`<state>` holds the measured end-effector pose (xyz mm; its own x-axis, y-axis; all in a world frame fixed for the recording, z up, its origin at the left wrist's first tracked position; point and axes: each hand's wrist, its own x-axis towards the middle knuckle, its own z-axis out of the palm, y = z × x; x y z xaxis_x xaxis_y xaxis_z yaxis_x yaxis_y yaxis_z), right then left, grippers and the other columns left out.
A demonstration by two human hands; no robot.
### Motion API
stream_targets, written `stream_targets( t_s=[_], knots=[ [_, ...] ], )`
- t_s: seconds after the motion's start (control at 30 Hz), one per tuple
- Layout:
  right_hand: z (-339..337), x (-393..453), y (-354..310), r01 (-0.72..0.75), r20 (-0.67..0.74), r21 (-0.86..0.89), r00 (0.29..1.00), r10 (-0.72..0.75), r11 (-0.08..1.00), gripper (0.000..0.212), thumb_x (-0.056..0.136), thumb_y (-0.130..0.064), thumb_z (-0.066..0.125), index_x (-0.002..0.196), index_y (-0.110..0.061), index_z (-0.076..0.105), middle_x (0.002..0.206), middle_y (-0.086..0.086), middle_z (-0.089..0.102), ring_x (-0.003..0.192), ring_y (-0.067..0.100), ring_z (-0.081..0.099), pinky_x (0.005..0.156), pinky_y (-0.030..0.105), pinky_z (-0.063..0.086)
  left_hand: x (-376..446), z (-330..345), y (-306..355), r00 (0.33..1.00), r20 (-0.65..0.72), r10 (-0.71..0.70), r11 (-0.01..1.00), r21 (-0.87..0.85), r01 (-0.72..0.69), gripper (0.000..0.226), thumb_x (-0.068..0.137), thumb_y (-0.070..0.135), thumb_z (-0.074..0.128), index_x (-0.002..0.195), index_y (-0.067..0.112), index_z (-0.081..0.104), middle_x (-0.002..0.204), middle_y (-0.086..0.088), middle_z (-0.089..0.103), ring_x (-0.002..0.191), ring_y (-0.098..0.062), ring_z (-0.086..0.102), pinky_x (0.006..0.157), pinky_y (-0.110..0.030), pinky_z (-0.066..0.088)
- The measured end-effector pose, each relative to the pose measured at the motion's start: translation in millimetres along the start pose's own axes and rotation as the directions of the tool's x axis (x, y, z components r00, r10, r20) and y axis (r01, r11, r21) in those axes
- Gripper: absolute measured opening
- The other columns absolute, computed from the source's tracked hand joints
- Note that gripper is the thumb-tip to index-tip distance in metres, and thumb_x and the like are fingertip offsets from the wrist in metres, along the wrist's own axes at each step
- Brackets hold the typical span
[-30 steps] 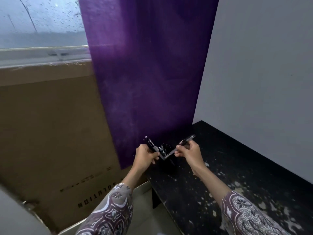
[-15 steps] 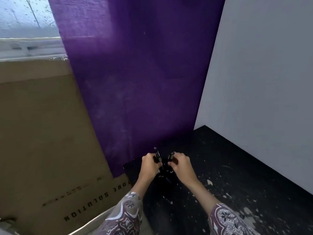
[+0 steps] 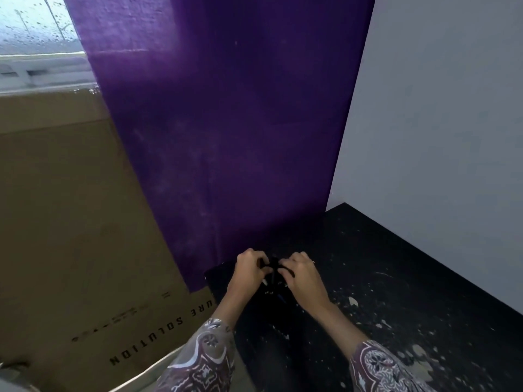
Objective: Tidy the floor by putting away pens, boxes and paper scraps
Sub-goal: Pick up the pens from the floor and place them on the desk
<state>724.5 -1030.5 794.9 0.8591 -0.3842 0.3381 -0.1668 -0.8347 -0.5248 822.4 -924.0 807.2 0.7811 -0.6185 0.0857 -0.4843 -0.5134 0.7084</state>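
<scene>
My left hand [image 3: 247, 271] and my right hand [image 3: 302, 274] are close together over the near left corner of a black paint-flecked table [image 3: 396, 292]. Between them stands a bunch of dark pens [image 3: 272, 274], mostly hidden by my fingers and hard to make out against the black surface. The fingers of both hands are curled round the pens. Whether the pens stand in a dark holder I cannot tell.
A purple cloth [image 3: 226, 123] hangs behind the table. A large brown cardboard box [image 3: 70, 222] with printed letters leans at the left under a rain-spotted window [image 3: 34, 21]. A grey wall [image 3: 438, 108] borders the table at the right.
My hands have come together and lowered the pens towards the table corner. The pens stuck out above my fingers a second ago and are now nearly hidden.
</scene>
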Motion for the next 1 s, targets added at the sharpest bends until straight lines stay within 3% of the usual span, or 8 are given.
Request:
stream_targets(
  t_s=[0.1, 0.17, 0.3, 0.37, 0.47, 0.53, 0.7, 1.0],
  knots=[
    [8.7, -3.3, 3.9, -0.010, 0.028, -0.133, 1.000, 0.014, 0.991, 0.027, 0.093, -0.020, 0.050, 0.116, -0.014, 0.064, 0.110, 0.005, 0.053, 0.104, 0.017, 0.045, 0.085, 0.026, 0.041, -5.2, 0.6, -6.5, 1.000, -0.030, -0.006, 1.000, 0.000, 0.006, 0.025, 0.075, 0.012, 0.075, 0.096, 0.010, 0.062, 0.089, 0.000, 0.049, 0.071, -0.008, 0.049, 0.061, -0.017, 0.046],
    [9.4, -6.0, 5.2, -0.043, 0.062, -0.107, 0.997, 0.050, 0.993, 0.032, 0.096, -0.023, 0.045, 0.125, -0.017, 0.057, 0.117, 0.005, 0.048, 0.110, 0.019, 0.044, 0.090, 0.027, 0.042, -10.0, -0.7, -12.8, 0.999, -0.044, -0.029, 0.997, -0.070, 0.026, 0.034, 0.071, 0.011, 0.077, 0.100, 0.011, 0.058, 0.088, 0.000, 0.047, 0.067, -0.008, 0.047, 0.059, -0.014, 0.043],
    [5.8, -15.0, 7.9, -0.228, 0.129, 0.269, 0.971, 0.200, 0.936, 0.046, 0.096, -0.017, 0.043, 0.141, -0.016, 0.033, 0.116, -0.006, 0.040, 0.107, 0.005, 0.042, 0.095, 0.021, 0.038, -20.1, -3.0, -34.4, 0.996, -0.079, -0.041, 0.990, -0.136, 0.030, 0.035, 0.078, 0.004, 0.068, 0.109, 0.011, 0.052, 0.096, -0.006, 0.047, 0.063, -0.007, 0.047, 0.058, -0.009, 0.044],
    [6.9, -20.0, 14.1, -0.329, 0.135, 0.390, 0.944, 0.300, 0.860, 0.052, 0.092, -0.007, 0.046, 0.141, -0.014, 0.031, 0.111, -0.006, 0.040, 0.096, 0.002, 0.043, 0.093, 0.021, 0.042, -23.6, -3.9, -44.8, 0.997, 0.005, -0.076, 0.992, -0.101, 0.076, 0.045, 0.081, 0.002, 0.062, 0.123, 0.008, 0.046, 0.103, -0.003, 0.042, 0.066, -0.006, 0.045, 0.059, -0.007, 0.043],
    [10.2, -21.6, 20.9, -0.392, 0.210, 0.343, 0.918, 0.337, 0.853, 0.064, 0.085, 0.002, 0.052, 0.143, -0.011, 0.027, 0.111, -0.001, 0.040, 0.087, 0.002, 0.043, 0.077, 0.010, 0.041, -25.0, -3.4, -52.6, 0.973, 0.198, -0.119, 0.992, -0.027, 0.127, 0.079, 0.077, 0.013, 0.071, 0.142, 0.009, 0.026, 0.107, 0.000, 0.036, 0.071, -0.007, 0.043, 0.061, -0.008, 0.042],
    [12.0, -18.6, 20.1, -0.389, 0.251, 0.308, 0.913, 0.320, 0.868, 0.069, 0.083, 0.005, 0.054, 0.144, -0.011, 0.025, 0.111, -0.001, 0.040, 0.083, 0.003, 0.043, 0.074, 0.008, 0.041, -21.7, -0.1, -51.6, 0.963, 0.232, -0.137, 0.988, -0.036, 0.149, 0.093, 0.070, 0.022, 0.079, 0.144, 0.011, 0.024, 0.105, 0.000, 0.040, 0.080, -0.009, 0.046, 0.066, -0.012, 0.040],
    [18.0, -4.4, 11.8, -0.330, 0.283, 0.305, 0.927, 0.246, 0.893, 0.049, 0.084, -0.001, 0.057, 0.131, -0.011, 0.047, 0.107, 0.001, 0.044, 0.090, 0.008, 0.048, 0.084, 0.016, 0.041, -11.2, 5.4, -36.0, 0.974, 0.216, -0.070, 0.992, -0.084, 0.090, 0.052, 0.065, 0.011, 0.082, 0.106, 0.014, 0.050, 0.078, 0.010, 0.044, 0.071, -0.005, 0.047, 0.053, -0.006, 0.037],
    [19.8, 5.9, -6.4, -0.236, 0.207, 0.365, 0.964, 0.169, 0.900, 0.049, 0.081, 0.002, 0.059, 0.126, -0.015, 0.052, 0.102, -0.001, 0.047, 0.079, 0.005, 0.051, 0.068, 0.011, 0.045, -4.1, -6.5, -25.4, 0.997, 0.068, 0.043, 0.993, -0.117, -0.035, 0.038, 0.079, 0.010, 0.070, 0.114, 0.015, 0.056, 0.084, 0.003, 0.052, 0.068, -0.003, 0.049, 0.060, -0.009, 0.041]
  ],
)
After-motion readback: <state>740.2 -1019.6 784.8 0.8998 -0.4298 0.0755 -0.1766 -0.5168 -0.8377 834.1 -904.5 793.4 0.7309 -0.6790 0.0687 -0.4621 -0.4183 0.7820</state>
